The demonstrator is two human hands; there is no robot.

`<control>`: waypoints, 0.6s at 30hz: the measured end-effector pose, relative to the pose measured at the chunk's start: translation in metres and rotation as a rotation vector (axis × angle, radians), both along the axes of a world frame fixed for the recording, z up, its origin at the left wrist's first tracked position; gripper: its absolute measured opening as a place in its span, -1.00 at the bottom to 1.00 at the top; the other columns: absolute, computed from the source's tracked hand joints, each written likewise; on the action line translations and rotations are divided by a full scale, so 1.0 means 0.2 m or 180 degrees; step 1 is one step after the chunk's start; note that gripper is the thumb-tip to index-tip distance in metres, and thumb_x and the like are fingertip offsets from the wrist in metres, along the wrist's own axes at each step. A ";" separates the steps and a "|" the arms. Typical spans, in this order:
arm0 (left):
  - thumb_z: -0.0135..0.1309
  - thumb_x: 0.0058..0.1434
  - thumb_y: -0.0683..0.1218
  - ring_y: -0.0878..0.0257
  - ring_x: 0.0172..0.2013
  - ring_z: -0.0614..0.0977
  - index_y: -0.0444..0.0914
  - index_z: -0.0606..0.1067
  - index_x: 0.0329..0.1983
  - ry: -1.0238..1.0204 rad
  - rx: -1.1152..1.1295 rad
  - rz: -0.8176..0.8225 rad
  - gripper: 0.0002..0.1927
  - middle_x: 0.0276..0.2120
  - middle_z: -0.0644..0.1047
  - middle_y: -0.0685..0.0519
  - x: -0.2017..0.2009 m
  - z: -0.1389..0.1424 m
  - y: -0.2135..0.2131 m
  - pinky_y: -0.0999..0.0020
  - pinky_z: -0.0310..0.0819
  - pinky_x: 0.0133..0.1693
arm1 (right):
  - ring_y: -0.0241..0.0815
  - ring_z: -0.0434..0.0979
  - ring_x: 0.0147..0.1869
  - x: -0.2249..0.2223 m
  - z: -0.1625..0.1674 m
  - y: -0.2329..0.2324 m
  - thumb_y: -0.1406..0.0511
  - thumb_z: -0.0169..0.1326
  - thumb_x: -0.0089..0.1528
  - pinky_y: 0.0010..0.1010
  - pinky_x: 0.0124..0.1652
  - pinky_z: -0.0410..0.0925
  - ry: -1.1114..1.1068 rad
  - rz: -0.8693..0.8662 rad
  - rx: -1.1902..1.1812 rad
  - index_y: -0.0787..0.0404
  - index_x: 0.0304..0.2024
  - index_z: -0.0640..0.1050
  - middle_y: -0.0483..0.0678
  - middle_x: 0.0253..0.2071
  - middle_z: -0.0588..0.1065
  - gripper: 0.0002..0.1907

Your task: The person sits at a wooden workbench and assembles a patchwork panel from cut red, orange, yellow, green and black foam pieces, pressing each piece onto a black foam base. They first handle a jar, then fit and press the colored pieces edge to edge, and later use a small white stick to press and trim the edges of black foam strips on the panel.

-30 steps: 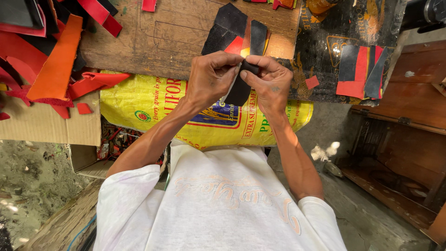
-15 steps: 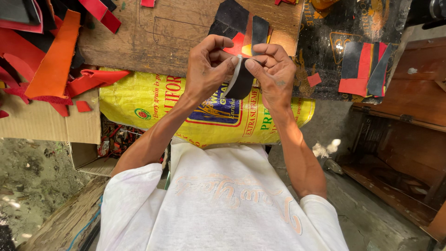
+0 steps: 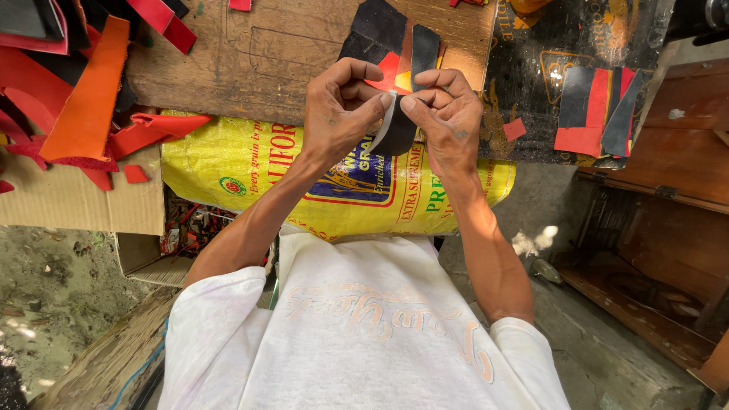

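Left hand: my left hand (image 3: 342,110) pinches the left edge of a black leather piece (image 3: 396,130), thumb and fingertips closed on it.
Right hand: my right hand (image 3: 449,114) grips the same piece from the right, thumb tip meeting the left thumb at its top edge.
Black leather piece: held in the air between both hands, above the yellow sack and just in front of the wooden board; one pale face shows along its left side.
Wooden board: a worn board (image 3: 250,61) carries black, red and yellow offcuts (image 3: 395,45) lying flat behind my fingers.
Yellow sack: a printed woven sack (image 3: 228,171) lies on its side under the board's edge, full and closed; I cannot tell what is in it.
Cardboard box: an open box (image 3: 144,254) sits left of my arm, low down, with mixed dark and red scraps (image 3: 190,224) inside.
Left pile: orange and red leather strips (image 3: 83,99) are heaped on cardboard.
Right surface: red and black cut pieces (image 3: 596,110) lie side by side on a dark printed sheet (image 3: 547,45).
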State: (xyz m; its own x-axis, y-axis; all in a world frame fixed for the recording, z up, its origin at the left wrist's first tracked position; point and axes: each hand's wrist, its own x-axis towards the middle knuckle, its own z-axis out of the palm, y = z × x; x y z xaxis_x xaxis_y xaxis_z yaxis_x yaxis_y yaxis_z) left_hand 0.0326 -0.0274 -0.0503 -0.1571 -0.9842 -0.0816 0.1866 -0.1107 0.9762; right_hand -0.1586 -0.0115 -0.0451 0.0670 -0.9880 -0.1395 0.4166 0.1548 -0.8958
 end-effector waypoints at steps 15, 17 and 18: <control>0.24 0.28 -0.22 0.42 -0.35 0.67 -0.40 0.51 -0.01 -0.0162 0.0003 -0.0039 -0.73 -0.36 0.65 0.03 0.00 0.02 -0.01 0.54 0.60 -0.27 | -0.30 0.62 -0.09 0.03 -0.01 0.00 0.52 0.23 0.29 -0.55 -0.05 0.48 0.0001 -0.0054 -0.0084 0.37 0.04 0.41 0.04 -0.13 0.57 -0.68; 0.25 0.28 -0.21 0.43 -0.36 0.66 -0.40 0.52 -0.01 -0.0128 0.0052 -0.0055 -0.74 -0.37 0.65 0.04 0.00 0.02 -0.01 0.54 0.60 -0.28 | -0.32 0.61 -0.10 0.03 -0.01 0.01 0.53 0.23 0.29 -0.58 -0.09 0.45 0.0095 -0.0048 -0.0090 0.37 0.04 0.41 0.04 -0.14 0.57 -0.67; 0.25 0.28 -0.21 0.43 -0.36 0.66 -0.40 0.52 -0.02 -0.0110 0.0073 -0.0063 -0.74 -0.37 0.65 0.04 0.00 0.02 -0.01 0.54 0.61 -0.28 | -0.32 0.60 -0.11 0.03 -0.01 0.01 0.53 0.23 0.29 -0.58 -0.09 0.45 0.0083 -0.0058 -0.0092 0.36 0.04 0.41 0.04 -0.14 0.56 -0.67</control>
State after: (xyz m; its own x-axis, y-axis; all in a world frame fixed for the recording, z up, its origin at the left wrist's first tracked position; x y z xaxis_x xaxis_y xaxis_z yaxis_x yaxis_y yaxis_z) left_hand 0.0325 -0.0289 -0.0467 -0.1733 -0.9787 -0.1098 0.1503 -0.1365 0.9792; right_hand -0.1529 -0.0097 -0.0480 0.0458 -0.9926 -0.1125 0.3955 0.1214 -0.9104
